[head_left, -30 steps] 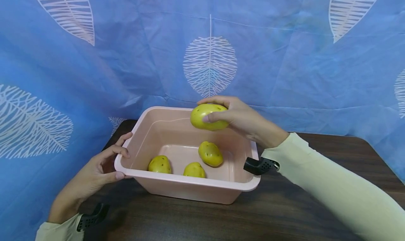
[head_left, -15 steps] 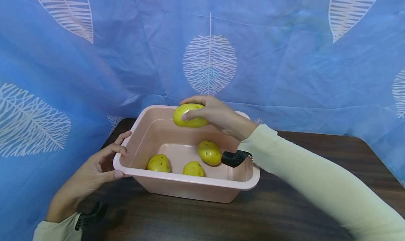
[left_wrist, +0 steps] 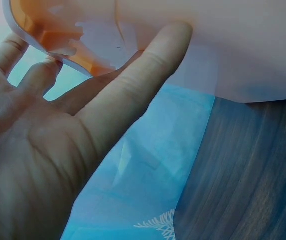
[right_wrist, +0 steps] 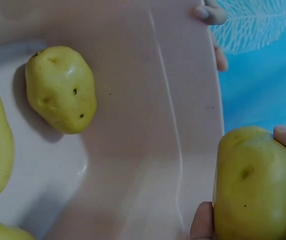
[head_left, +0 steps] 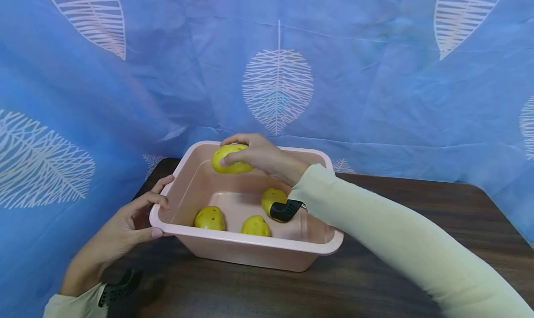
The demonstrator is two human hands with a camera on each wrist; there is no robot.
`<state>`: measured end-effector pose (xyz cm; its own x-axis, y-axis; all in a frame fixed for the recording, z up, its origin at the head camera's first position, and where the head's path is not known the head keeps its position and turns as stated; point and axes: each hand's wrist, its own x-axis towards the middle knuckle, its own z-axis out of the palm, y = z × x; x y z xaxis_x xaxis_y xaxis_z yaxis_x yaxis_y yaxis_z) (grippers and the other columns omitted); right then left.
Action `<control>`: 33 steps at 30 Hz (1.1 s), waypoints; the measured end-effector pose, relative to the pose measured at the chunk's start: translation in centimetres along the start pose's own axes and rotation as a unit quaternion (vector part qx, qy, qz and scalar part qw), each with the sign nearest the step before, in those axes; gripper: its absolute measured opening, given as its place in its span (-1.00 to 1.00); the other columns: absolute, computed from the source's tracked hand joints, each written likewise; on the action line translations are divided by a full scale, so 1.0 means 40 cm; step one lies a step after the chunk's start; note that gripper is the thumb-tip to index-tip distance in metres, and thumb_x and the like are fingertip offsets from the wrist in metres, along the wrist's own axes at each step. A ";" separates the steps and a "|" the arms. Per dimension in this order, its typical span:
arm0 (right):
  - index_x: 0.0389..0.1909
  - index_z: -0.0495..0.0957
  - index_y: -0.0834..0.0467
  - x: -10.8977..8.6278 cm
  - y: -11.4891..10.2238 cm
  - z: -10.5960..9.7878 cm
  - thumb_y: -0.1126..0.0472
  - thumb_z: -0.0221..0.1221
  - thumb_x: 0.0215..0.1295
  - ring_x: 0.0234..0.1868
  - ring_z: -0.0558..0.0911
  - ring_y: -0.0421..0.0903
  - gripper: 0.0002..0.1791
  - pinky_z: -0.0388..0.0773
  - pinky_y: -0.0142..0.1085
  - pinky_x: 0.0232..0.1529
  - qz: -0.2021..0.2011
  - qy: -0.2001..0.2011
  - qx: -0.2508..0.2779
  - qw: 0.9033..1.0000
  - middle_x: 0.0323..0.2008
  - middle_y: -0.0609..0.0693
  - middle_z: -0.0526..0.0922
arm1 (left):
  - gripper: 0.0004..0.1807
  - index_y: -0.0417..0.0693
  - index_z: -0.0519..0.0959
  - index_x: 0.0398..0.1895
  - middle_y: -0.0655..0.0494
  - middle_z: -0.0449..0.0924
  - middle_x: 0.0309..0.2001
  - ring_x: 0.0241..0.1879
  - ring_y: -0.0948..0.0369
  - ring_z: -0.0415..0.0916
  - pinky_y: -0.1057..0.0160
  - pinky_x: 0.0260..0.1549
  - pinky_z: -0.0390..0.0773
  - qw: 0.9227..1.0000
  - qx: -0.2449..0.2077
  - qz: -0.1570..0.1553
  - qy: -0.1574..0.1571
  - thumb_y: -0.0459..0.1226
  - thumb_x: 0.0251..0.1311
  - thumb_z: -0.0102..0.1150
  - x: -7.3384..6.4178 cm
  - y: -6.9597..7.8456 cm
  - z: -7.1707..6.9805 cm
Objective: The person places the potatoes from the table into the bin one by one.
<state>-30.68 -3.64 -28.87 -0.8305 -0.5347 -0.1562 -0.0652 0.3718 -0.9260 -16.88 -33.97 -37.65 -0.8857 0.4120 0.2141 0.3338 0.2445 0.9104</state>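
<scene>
In the head view my right hand [head_left: 260, 155] grips a yellow potato [head_left: 229, 160] between thumb and fingers, above the back left part of a pale pink basin [head_left: 250, 240]. That held potato [right_wrist: 255, 185] fills the lower right of the right wrist view. On the basin's floor lie a left potato [head_left: 210, 218], a middle potato [head_left: 256, 225] and a right potato [head_left: 273, 200], the last partly hidden by the right wrist's camera mount. My left hand [head_left: 121, 225] holds the basin's left rim, fingers over the edge; its thumb [left_wrist: 148, 75] is against the outer wall.
The basin stands on a dark wooden table [head_left: 396, 262]. A blue cloth with white leaf prints [head_left: 354, 100] hangs behind the table and along its left side. A black camera mount [head_left: 285, 210] juts from the right sleeve over the basin.
My right hand has carried the potato leftward across the basin, dipping slightly at the end. Its wrist mount now covers part of the right potato. The left hand stays on the rim.
</scene>
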 end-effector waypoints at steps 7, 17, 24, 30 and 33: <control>0.35 0.57 0.00 0.024 0.005 0.018 0.14 0.41 0.27 0.00 0.61 -0.05 -0.40 0.62 -0.33 -0.10 0.021 0.002 0.015 1.000 0.14 0.02 0.61 | -0.58 -0.15 0.41 0.16 0.15 -0.16 0.72 0.45 0.35 0.10 0.36 0.09 0.62 1.000 0.006 -0.007 0.006 -0.56 0.31 0.21 -0.003 -0.002 0.003; 0.37 0.56 -0.01 0.040 0.024 0.033 0.14 0.40 0.31 0.02 0.61 -0.05 -0.41 0.63 -0.37 -0.11 0.037 -0.011 0.039 0.998 0.15 0.02 0.60 | -0.57 -0.13 0.43 0.16 0.16 -0.16 0.72 0.48 0.32 0.06 0.38 0.11 0.60 1.000 -0.002 -0.003 0.005 -0.56 0.29 0.24 -0.001 0.002 0.003; 0.40 0.53 0.01 0.045 0.032 0.037 0.17 0.37 0.36 -0.01 0.63 -0.07 -0.41 0.64 -0.39 -0.11 0.055 -0.021 0.061 0.996 0.17 0.06 0.61 | -0.57 -0.12 0.42 0.17 0.17 -0.17 0.73 0.47 0.31 0.08 0.36 0.11 0.62 1.000 -0.001 -0.009 0.001 -0.56 0.30 0.23 0.000 0.001 -0.001; 0.42 0.51 0.04 0.049 0.043 0.043 0.20 0.36 0.37 -0.03 0.61 -0.06 -0.41 0.65 -0.42 -0.17 0.056 -0.029 0.062 0.996 0.20 0.07 0.59 | -0.57 -0.13 0.43 0.17 0.15 -0.15 0.72 0.48 0.31 0.09 0.36 0.10 0.62 1.000 -0.002 0.000 0.003 -0.56 0.30 0.24 0.002 0.003 0.002; 0.41 0.52 0.04 0.052 0.048 0.046 0.22 0.35 0.38 -0.05 0.61 -0.07 -0.42 0.65 -0.42 -0.17 0.056 -0.030 0.073 0.995 0.18 0.08 0.60 | -0.57 -0.13 0.43 0.17 0.16 -0.16 0.72 0.50 0.31 0.06 0.38 0.10 0.61 1.000 -0.002 -0.002 0.004 -0.56 0.30 0.23 -0.001 0.004 0.003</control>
<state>-31.50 -5.43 -31.61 -0.7931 -0.5421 -0.2777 0.1106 0.3202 -0.9409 -16.76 -33.82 -37.56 -0.8897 0.4039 0.2130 0.3285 0.2421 0.9129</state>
